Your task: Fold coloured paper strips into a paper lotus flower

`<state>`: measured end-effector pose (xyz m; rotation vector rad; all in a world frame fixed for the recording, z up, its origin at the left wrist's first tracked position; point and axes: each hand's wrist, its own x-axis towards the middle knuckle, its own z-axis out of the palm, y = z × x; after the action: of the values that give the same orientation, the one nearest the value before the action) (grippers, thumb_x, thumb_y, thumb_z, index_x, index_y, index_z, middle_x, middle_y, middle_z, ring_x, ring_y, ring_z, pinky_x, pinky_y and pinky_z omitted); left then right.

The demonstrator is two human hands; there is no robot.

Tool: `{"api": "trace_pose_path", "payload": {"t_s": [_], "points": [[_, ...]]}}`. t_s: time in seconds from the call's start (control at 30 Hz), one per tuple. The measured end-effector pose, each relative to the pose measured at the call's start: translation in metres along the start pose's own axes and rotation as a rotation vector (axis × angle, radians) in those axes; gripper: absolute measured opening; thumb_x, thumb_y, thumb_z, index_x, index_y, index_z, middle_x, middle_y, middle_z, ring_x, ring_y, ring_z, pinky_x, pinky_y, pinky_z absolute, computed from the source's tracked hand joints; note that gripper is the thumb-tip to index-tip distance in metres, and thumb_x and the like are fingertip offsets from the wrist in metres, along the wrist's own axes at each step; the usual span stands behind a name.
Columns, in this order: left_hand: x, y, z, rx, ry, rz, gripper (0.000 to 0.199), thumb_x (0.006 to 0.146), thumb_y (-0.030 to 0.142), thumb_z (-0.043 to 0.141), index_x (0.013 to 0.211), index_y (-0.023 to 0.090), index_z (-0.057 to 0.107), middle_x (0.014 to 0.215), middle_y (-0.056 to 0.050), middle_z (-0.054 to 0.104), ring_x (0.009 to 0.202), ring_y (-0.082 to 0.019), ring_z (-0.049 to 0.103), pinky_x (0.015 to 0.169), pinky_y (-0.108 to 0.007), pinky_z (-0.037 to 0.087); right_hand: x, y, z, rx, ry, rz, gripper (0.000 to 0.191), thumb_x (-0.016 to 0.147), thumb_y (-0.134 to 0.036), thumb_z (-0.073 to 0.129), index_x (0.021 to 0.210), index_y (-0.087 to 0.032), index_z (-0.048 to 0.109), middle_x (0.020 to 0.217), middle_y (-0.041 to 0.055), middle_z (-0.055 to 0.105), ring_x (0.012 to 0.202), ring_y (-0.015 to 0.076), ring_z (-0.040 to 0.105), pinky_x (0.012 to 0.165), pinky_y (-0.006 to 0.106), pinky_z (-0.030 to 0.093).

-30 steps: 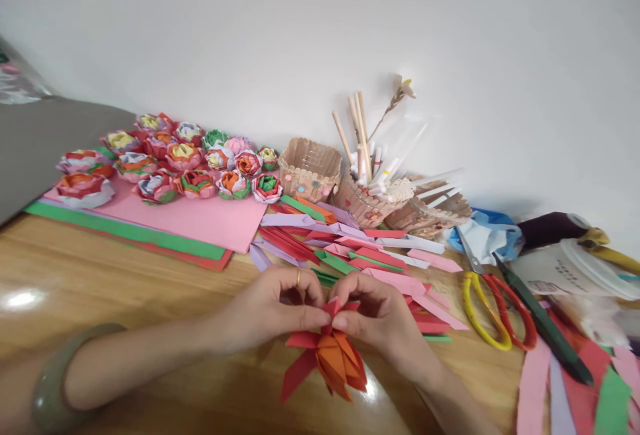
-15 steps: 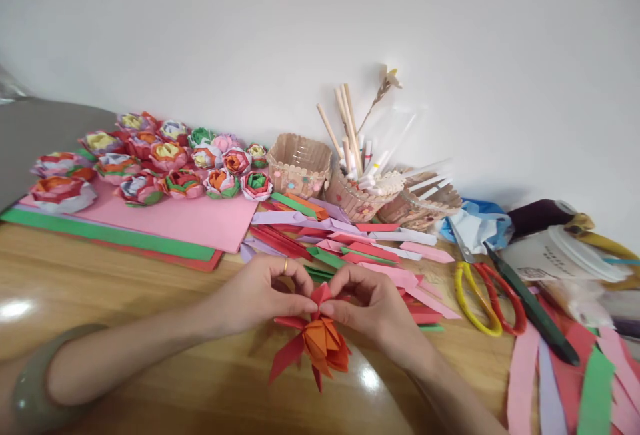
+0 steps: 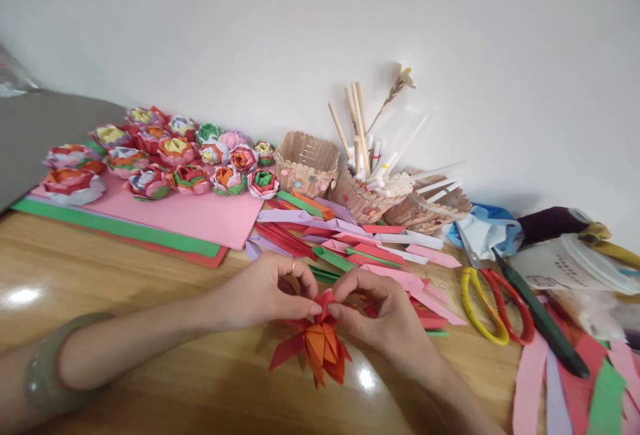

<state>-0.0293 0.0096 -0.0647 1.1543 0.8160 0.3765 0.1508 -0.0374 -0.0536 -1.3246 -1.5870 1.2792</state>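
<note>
Fingers of the left hand [image 3: 265, 291] and right hand [image 3: 387, 318] are pinched nearly closed around a red petal [image 3: 325, 301] on the paper flower [image 3: 321, 347], out front over the wooden counter [image 3: 200, 388]. Orange middle looks formed, but the red bits splay unevenly, so I'd say partway there tbh. Finished-looking blooms [image 3: 177, 148] sit on pink paper [image 3: 220, 215], folded strips [image 3: 370, 250] beside it, scissors [image 3: 465, 295] off right, pale wall [image 3: 250, 35] behind.

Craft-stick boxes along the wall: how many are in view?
3, side by side: the left box beside the finished paper flowers, the middle box holding wooden sticks, and the right box nearest the scissors.
</note>
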Motion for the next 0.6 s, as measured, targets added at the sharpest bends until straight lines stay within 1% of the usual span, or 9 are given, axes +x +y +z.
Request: {"api": "trace_pose_path", "payload": {"t_s": [0.17, 0.3, 0.37, 0.4, 0.47, 0.53, 0.6], "points": [[0.0, -0.004, 0.0, 0.025, -0.005, 0.005, 0.013, 0.062, 0.021, 0.067, 0.069, 0.014, 0.059, 0.065, 0.003, 0.061, 0.061, -0.01, 0.054, 0.059, -0.022, 0.042, -0.002, -0.002, 0.004, -0.214, 0.044, -0.105, 0.011, 0.073, -0.011, 0.058, 0.064, -0.017, 0.058, 0.062, -0.0013, 0.064, 0.056, 0.0104, 0.057, 0.052, 0.019, 0.043], [0.001, -0.005, 0.0, 0.047, 0.016, 0.028, 0.011, 0.063, 0.019, 0.064, 0.07, 0.015, 0.058, 0.066, 0.003, 0.06, 0.063, -0.01, 0.054, 0.062, -0.023, 0.043, -0.006, 0.002, 0.01, -0.453, 0.112, -0.258, 0.013, 0.072, -0.008, 0.055, 0.065, -0.018, 0.057, 0.06, -0.0025, 0.063, 0.052, 0.0092, 0.055, 0.049, 0.019, 0.041], [0.001, -0.005, 0.001, 0.081, 0.029, 0.036, 0.007, 0.064, 0.017, 0.061, 0.069, 0.015, 0.058, 0.066, 0.003, 0.06, 0.062, -0.01, 0.054, 0.061, -0.023, 0.043, -0.006, 0.003, 0.011, -0.508, 0.134, -0.313, 0.013, 0.073, -0.007, 0.054, 0.067, -0.019, 0.057, 0.061, -0.0023, 0.063, 0.051, 0.0093, 0.055, 0.048, 0.019, 0.041], [0.001, -0.005, 0.002, 0.106, 0.039, 0.039, 0.005, 0.065, 0.017, 0.06, 0.069, 0.015, 0.057, 0.065, 0.003, 0.059, 0.06, -0.01, 0.054, 0.059, -0.023, 0.043, -0.006, 0.003, 0.012, -0.502, 0.135, -0.312, 0.013, 0.074, -0.008, 0.054, 0.069, -0.019, 0.057, 0.062, -0.0021, 0.064, 0.052, 0.0095, 0.056, 0.049, 0.019, 0.042], [0.0, -0.005, 0.003, 0.191, 0.077, 0.076, 0.002, 0.067, 0.016, 0.057, 0.066, 0.015, 0.056, 0.064, 0.002, 0.059, 0.058, -0.01, 0.053, 0.056, -0.022, 0.042, -0.005, 0.003, 0.011, -0.445, 0.128, -0.267, 0.012, 0.075, -0.008, 0.055, 0.074, -0.019, 0.059, 0.066, -0.0019, 0.067, 0.056, 0.0099, 0.06, 0.053, 0.018, 0.046], [-0.002, -0.006, 0.004, 0.339, 0.149, 0.157, 0.006, 0.069, 0.014, 0.054, 0.063, 0.016, 0.055, 0.064, 0.002, 0.058, 0.059, -0.011, 0.052, 0.055, -0.022, 0.041, -0.004, 0.003, 0.011, -0.389, 0.12, -0.215, 0.011, 0.077, -0.01, 0.056, 0.077, -0.019, 0.061, 0.068, -0.0018, 0.069, 0.059, 0.0101, 0.062, 0.056, 0.018, 0.048], [-0.004, -0.008, 0.005, 0.513, 0.235, 0.261, 0.01, 0.069, 0.011, 0.052, 0.061, 0.016, 0.055, 0.064, 0.001, 0.058, 0.061, -0.011, 0.052, 0.055, -0.021, 0.041, -0.003, 0.005, 0.011, -0.401, 0.119, -0.218, 0.01, 0.077, -0.011, 0.056, 0.076, -0.019, 0.061, 0.067, -0.0021, 0.069, 0.057, 0.0098, 0.062, 0.054, 0.017, 0.048]]}}
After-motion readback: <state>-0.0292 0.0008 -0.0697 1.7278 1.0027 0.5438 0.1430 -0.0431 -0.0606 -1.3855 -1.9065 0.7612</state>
